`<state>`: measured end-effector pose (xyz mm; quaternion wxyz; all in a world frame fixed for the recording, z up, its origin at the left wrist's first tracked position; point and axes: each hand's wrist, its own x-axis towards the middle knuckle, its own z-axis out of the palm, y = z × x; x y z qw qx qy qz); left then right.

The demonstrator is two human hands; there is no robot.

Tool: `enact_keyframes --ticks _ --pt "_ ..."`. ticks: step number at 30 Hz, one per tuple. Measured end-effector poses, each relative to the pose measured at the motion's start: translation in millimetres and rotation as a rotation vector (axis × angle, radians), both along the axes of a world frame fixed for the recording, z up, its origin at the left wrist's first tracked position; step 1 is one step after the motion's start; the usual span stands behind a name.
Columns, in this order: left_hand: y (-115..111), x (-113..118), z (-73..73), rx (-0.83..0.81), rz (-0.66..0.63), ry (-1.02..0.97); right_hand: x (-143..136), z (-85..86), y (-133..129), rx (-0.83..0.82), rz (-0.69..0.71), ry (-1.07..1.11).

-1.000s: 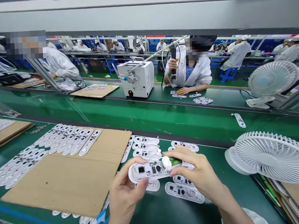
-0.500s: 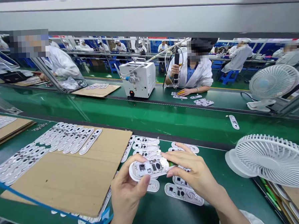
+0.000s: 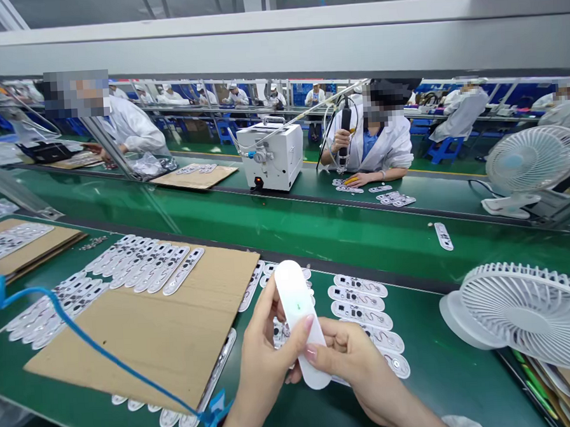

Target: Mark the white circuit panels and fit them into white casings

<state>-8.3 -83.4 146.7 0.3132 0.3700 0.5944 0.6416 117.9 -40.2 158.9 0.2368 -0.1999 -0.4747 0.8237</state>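
Observation:
A long white plastic housing with rounded ends (image 3: 295,302) is held up above the bench, its smooth face turned to me. A small green mark shows near the middle of that face. My left hand (image 3: 268,354) grips it from the left with the thumb across the front. At its lower right, my right hand (image 3: 352,360) pinches it with the thumb in front; the fingers behind are partly hidden. A blue strap with a coiled cord (image 3: 106,357) runs from my left wrist. Behind and beside my hands lie similar white housings with circuit boards showing (image 3: 361,313).
Rows of open housings (image 3: 156,265) lie on and around a cardboard sheet (image 3: 152,335) at left. A white fan (image 3: 529,318) stands at right, above pens. Across the green conveyor (image 3: 247,225), a co-worker (image 3: 376,138) holds a black tool near a white machine (image 3: 270,154).
The housing has been turned over from its circuit-board side to its smooth side and tilted upright. My right hand has come down to its lower end. The view has shifted slightly.

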Motion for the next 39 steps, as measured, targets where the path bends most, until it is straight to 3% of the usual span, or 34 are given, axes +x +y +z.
enact_keyframes --ticks 15,23,31,37,39 --pt "-7.1 2.9 3.5 -0.113 -0.027 -0.056 0.3 -2.9 -3.9 -0.04 0.001 0.038" --pt "-4.5 -0.2 3.9 -0.046 0.014 0.038 -4.1 -7.2 -5.2 -0.066 -0.026 0.082" --pt "-3.7 1.1 5.6 -0.069 -0.114 -0.237 -7.4 -6.0 -4.7 -0.06 -0.026 0.012" --pt "-5.2 -0.4 12.7 -0.099 -0.191 -0.41 -3.5 -4.3 3.5 0.003 0.157 -0.001" --pt "-5.1 -8.9 11.5 -0.06 -0.132 -0.36 -2.3 -9.4 9.2 0.045 0.178 -0.047"
